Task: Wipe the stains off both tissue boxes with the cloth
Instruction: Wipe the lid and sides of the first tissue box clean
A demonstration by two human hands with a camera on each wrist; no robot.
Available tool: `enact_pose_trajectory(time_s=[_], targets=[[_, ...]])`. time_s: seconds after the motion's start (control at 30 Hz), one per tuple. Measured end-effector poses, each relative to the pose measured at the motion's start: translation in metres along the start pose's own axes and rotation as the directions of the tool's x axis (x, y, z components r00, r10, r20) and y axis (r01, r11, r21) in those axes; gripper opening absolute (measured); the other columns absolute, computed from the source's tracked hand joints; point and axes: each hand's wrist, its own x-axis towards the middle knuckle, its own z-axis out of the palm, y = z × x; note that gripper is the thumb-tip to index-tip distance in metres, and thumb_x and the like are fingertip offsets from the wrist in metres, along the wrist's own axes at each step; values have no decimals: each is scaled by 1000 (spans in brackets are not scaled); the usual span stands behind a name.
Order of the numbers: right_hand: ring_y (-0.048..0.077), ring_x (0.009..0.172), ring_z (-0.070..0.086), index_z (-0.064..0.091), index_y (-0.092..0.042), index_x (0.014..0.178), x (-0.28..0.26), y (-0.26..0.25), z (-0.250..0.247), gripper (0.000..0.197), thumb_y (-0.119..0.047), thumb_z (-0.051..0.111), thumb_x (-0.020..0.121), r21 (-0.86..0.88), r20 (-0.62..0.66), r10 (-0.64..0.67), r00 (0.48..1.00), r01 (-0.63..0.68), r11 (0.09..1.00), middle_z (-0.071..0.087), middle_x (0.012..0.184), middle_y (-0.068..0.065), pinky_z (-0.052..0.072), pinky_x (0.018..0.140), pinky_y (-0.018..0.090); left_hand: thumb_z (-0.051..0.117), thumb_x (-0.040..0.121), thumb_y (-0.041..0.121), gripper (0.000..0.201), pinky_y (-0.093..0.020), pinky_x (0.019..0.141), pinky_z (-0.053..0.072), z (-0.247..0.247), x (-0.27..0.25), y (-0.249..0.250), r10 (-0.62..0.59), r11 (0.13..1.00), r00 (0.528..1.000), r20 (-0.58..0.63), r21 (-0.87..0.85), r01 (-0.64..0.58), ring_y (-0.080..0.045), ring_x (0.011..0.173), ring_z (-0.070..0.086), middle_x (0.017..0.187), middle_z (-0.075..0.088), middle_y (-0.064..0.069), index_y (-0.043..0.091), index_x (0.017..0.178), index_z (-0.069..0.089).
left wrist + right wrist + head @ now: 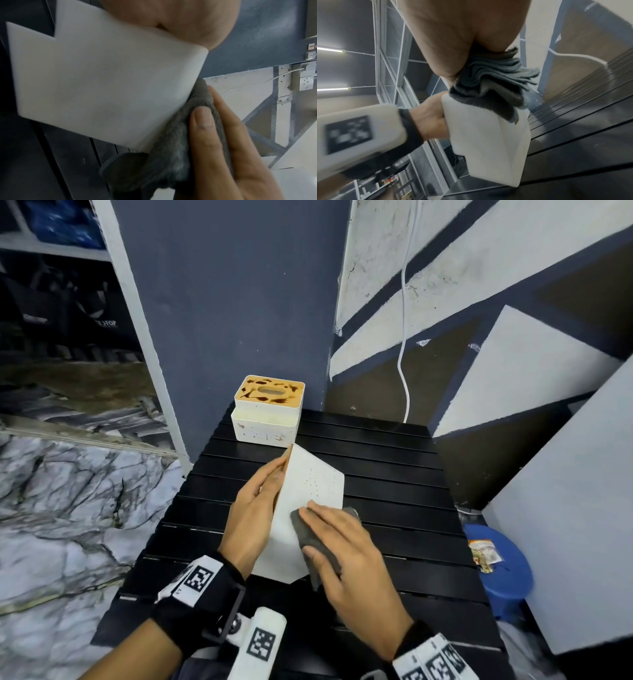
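A white tissue box (318, 484) stands tilted on one corner on the black slatted table (394, 474). Its upturned face carries small dark specks. My left hand (263, 498) grips its wooden-lid side, and the left wrist view shows the box (94, 81) close up. My right hand (342, 542) presses a folded grey cloth (308, 532) against the near part of that face, thumb pinching the cloth. In the right wrist view the cloth (491, 83) bunches under the palm on the box (484, 142). A second tissue box (267, 422) stands upright at the table's back, with dark blotches on its wooden lid.
A dark blue wall rises right behind the far box. A white cable (404, 337) hangs down the wall at the back right. A blue stool (503, 570) with a small packet on it sits right of the table, beside a white panel (565, 508).
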Motion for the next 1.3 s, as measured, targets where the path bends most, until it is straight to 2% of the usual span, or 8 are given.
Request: enact_pose_trajectory(time_s=[0.23, 0.37, 0.6, 0.77, 0.97, 1.07, 1.2, 1.3], targets=[[2, 126, 41, 52, -25, 134, 29, 9, 2, 42, -37, 46, 94, 84, -85, 137, 987, -130, 988, 52, 135, -12, 36, 108, 34, 52, 103, 34, 27, -47, 107, 48, 1, 0, -3, 29, 999, 1000, 7, 36, -29, -9, 115, 66, 120, 71, 18, 46, 120, 69], [2, 130, 38, 48, -26, 138, 12, -11, 6, 42, -37, 45, 97, 11, -14, 0, 1000, 1, 1000, 48, 140, -13, 27, 112, 25, 50, 104, 31, 29, -47, 109, 46, -3, 0, -4, 53, 998, 999, -4, 30, -53, -8, 119, 64, 122, 71, 17, 45, 120, 69], [0, 125, 40, 51, -26, 135, 40, 6, 1, 43, -39, 46, 95, 53, -43, 113, 993, -110, 992, 53, 135, -12, 36, 107, 33, 51, 104, 29, 30, -47, 108, 47, 0, 0, -3, 25, 999, 1000, 10, 25, -25, -10, 117, 66, 123, 71, 16, 43, 123, 68], [2, 129, 39, 49, -27, 137, 16, -17, 6, 42, -36, 48, 96, 19, -1, -14, 1000, 14, 1000, 49, 139, -12, 31, 111, 29, 50, 104, 27, 30, -43, 111, 45, -2, 1, -3, 44, 999, 999, 8, -9, -44, -5, 121, 62, 124, 70, 16, 38, 124, 69], [4, 125, 43, 51, -26, 135, 39, -12, 6, 42, -35, 50, 94, 44, -39, 43, 998, -41, 998, 53, 135, -10, 37, 106, 37, 49, 105, 28, 30, -43, 110, 45, -2, 2, -3, 17, 999, 1000, 23, 40, -18, -9, 121, 63, 123, 71, 14, 43, 122, 69], [1, 128, 38, 48, -28, 137, 33, -16, 6, 44, -35, 49, 94, 37, -19, 35, 999, -34, 999, 50, 139, -11, 34, 109, 37, 51, 104, 31, 27, -35, 102, 50, -4, 4, -2, -15, 999, 999, 29, 50, 14, -9, 118, 64, 119, 72, 15, 44, 118, 69], [-1, 134, 32, 42, -30, 141, 24, -15, 0, 48, -34, 52, 94, 52, 59, 2, 998, -5, 999, 44, 143, -16, 29, 113, 37, 54, 101, 28, 21, -11, 69, 51, -2, 12, 11, -57, 998, 996, 64, 24, 55, 1, 94, 70, 99, 77, 16, 40, 109, 70], [-2, 132, 34, 43, -28, 138, 24, -12, -3, 46, -30, 53, 93, 47, 51, -2, 999, 0, 999, 47, 141, -16, 32, 111, 34, 52, 103, 30, 28, -16, 79, 51, 7, 16, 18, -104, 994, 989, 106, 30, 102, 0, 104, 68, 115, 73, 14, 38, 125, 66]])
